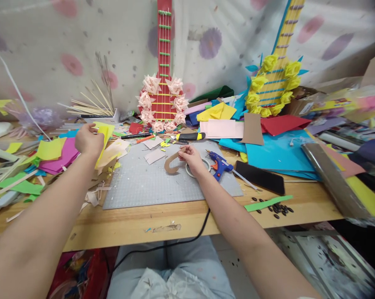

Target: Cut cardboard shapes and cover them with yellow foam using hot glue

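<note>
My left hand (89, 140) is closed on a piece of yellow paper (105, 135) at the left, above a pile of paper scraps. Over the grey cutting mat (131, 189), my right hand (192, 160) pinches the end of a curved, hook-shaped strip of brown cardboard (170, 165). Partly hidden behind that hand is a roll of tape (207, 165). Just right of it lies a blue hot glue gun (220, 165) with a glue stick in its back. Small yellow bits (164, 144) and pale paper pieces (154, 156) rest on the mat.
A red paper guitar (163, 99) with pink flowers and a yellow one (273, 87) lean at the back. A utility knife (190, 136) lies behind the mat. At the right are a black phone (260, 177), blue sheets (277, 155) and small black pieces (276, 209). A black cord (203, 228) hangs over the table edge.
</note>
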Available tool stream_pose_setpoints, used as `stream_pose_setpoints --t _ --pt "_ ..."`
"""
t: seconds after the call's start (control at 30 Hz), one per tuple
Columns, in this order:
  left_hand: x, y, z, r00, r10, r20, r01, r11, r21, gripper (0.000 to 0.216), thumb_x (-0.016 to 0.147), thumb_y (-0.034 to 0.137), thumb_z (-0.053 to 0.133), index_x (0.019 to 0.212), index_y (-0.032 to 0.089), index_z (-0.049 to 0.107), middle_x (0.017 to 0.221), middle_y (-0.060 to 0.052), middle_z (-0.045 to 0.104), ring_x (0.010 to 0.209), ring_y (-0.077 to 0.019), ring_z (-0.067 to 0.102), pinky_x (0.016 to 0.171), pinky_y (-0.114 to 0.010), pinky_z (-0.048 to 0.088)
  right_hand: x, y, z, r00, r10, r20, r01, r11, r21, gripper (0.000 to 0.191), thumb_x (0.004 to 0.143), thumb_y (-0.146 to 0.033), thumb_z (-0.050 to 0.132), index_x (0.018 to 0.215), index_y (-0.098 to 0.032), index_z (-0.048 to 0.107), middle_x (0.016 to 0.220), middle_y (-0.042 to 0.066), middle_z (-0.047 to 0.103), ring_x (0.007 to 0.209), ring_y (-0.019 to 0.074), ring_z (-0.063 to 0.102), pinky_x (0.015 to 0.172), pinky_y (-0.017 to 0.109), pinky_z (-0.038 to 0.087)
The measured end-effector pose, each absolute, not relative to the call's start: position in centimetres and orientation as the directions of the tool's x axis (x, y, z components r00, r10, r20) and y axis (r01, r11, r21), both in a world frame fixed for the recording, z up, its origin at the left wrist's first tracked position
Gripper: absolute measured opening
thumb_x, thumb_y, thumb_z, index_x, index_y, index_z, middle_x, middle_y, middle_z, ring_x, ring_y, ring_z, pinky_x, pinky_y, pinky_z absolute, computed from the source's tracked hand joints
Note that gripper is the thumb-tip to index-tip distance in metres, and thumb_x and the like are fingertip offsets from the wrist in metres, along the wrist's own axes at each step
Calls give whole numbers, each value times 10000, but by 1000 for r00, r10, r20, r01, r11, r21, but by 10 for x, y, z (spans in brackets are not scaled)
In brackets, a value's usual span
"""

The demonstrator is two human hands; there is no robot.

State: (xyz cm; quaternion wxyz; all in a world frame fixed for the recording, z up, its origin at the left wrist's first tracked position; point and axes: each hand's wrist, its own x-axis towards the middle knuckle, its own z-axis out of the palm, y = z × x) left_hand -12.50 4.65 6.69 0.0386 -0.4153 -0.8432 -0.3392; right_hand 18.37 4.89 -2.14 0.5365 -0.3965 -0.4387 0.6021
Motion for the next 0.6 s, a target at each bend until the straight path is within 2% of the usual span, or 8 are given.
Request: stream_pose_setpoints --t 0.07,0.13,0.23,0.3,0.43,0.5,0.6 --pt "-126 46 65 -632 687 357 740 400 541 421 735 196 523 1153 163 557 1048 -37 652 866 -170 574 778 -319 437 183 49 -22 -113 994 -1 -295 -34 -955 354 521 -281 687 817 -193 514 620 -61 541 564 83 514 585 252 424" --pt "-123 43 64 -548 713 437 811 325 487 399 755 197 492 1147 161 560 1055 -49 651 898 -176 579 786 -308 437 183 49 -22 -115 993 5 -297 -30 -954 357 524 -281 689 824 -194 515 631 -60 544 568 82 516 588 252 428" --pt "-110 36 60 -266 718 643 954 101 281 376 806 197 419 1153 153 555 1119 -82 621 1022 -196 551 862 -314 407 184 51 -23 -108 994 -3 -313 -37 -949 357 524 -289 688 822 -196 516 632 -58 542 555 79 516 573 247 429" --pt "-98 31 53 -73 726 684 990 -33 140 364 818 199 400 1135 139 568 1129 -107 610 1070 -207 532 890 -312 391 185 52 -23 -99 995 -13 -331 -46 -942 343 533 -296 680 817 -197 518 624 -58 537 541 78 515 556 242 427" --pt "-78 19 29 189 807 559 976 -218 -14 325 792 185 417 1042 177 624 1085 -111 620 1044 -229 550 870 -327 408 186 53 -23 -78 996 -32 -355 -58 -933 302 555 -284 662 806 -203 515 615 -60 519 524 75 506 539 234 424" --pt "-73 13 15 294 857 424 950 -312 -29 311 771 175 436 1012 195 632 1062 -113 621 1005 -237 566 804 -333 439 186 53 -23 -74 996 -41 -357 -65 -932 291 559 -273 656 805 -205 516 612 -62 511 515 73 500 529 230 419" --pt "-72 5 -1 366 900 238 928 -372 -20 297 730 137 448 943 208 642 1010 -107 634 937 -233 584 714 -323 454 186 53 -23 -85 996 -41 -351 -68 -934 288 564 -268 646 816 -205 522 615 -64 509 511 71 500 522 226 412"
